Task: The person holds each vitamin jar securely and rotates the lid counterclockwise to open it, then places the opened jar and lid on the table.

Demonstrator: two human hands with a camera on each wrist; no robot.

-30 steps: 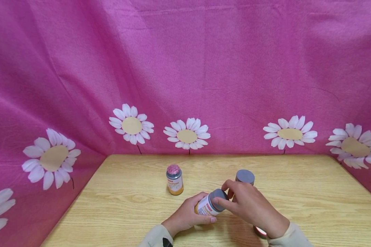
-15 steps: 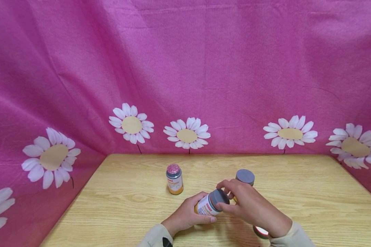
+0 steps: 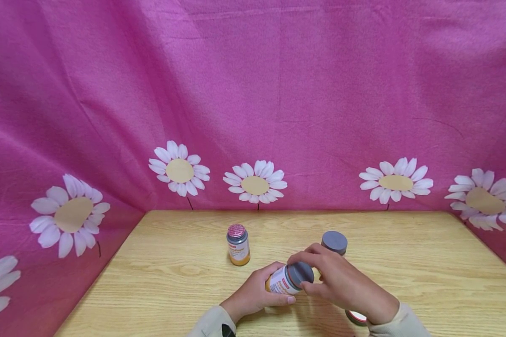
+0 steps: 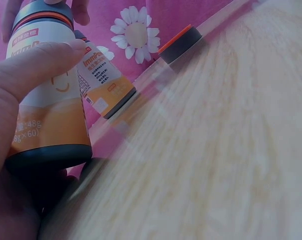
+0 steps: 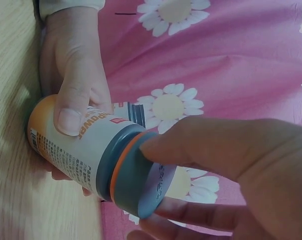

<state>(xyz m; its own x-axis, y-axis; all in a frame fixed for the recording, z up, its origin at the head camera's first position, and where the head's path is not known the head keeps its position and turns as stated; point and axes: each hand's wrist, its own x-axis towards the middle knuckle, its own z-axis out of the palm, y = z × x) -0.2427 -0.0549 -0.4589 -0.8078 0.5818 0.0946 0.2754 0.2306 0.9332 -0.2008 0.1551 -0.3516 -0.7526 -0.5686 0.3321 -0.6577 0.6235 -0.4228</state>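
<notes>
My left hand [image 3: 253, 292] grips a white and orange supplement bottle [image 3: 280, 281], tilted with its top to the right. The thumb lies across the label in the left wrist view. On that bottle's neck sits a dark grey screw cap [image 3: 301, 273], which my right hand [image 3: 347, 281] pinches. In the right wrist view, the thumb presses one side of the cap [image 5: 135, 182] and fingers touch the far rim. An orange ring shows between cap and bottle shoulder. Whether the cap is free of the neck, I cannot tell.
A similar bottle [image 3: 239, 250] without cap, its pink foil seal showing, stands back left on the wooden table [image 3: 173, 281]. Behind my right hand stands a capped bottle [image 3: 334, 242], partly hidden. A loose cap [image 3: 356, 317] lies under the right wrist.
The right hand's fingers have shifted over the cap, and the cap has turned. An orange-red line now shows beneath its edge. The left hand and bottle have barely moved.
</notes>
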